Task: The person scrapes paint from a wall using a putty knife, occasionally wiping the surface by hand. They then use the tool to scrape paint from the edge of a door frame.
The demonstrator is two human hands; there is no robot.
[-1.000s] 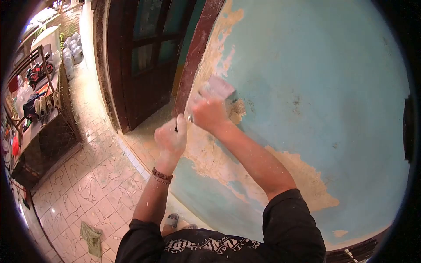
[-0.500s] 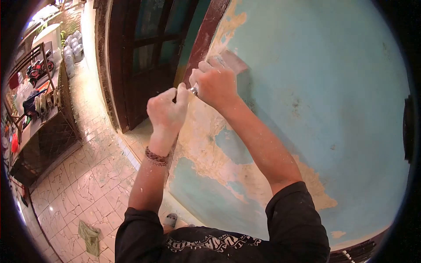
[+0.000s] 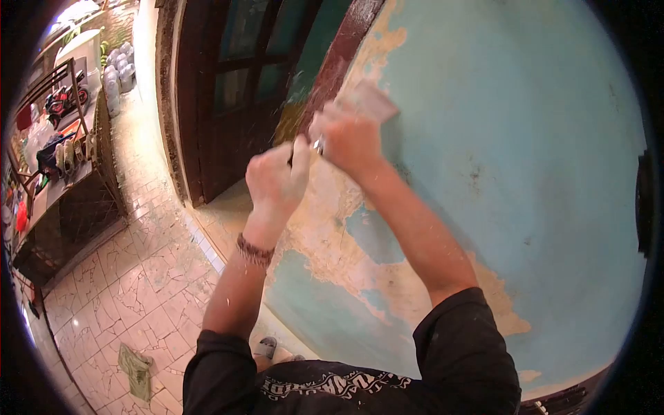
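Observation:
A scraper with a broad flat blade (image 3: 379, 104) lies against the blue painted wall (image 3: 498, 138), near the door frame; the blade is blurred. My right hand (image 3: 351, 142) is closed around it just behind the blade. My left hand (image 3: 275, 178) is closed lower down, thumb stretched up along the scraper, and a short shiny metal part (image 3: 318, 146) shows between the two hands. Most of the handle is hidden by my fingers. White dust coats both hands. Bare tan patches (image 3: 325, 238) show where paint is gone around my hands.
A dark wooden door (image 3: 235, 131) with a reddish-brown frame (image 3: 339, 62) stands just left of the wall. Left of it are a cluttered cabinet (image 3: 76, 214) and a tiled floor (image 3: 159, 283) with a greenish cloth (image 3: 135, 373). Small paint flakes are in the air.
In my view, both hands and the scraper have shifted slightly right, my left hand also a little down. More flakes fly by the door frame. The grip is unchanged.

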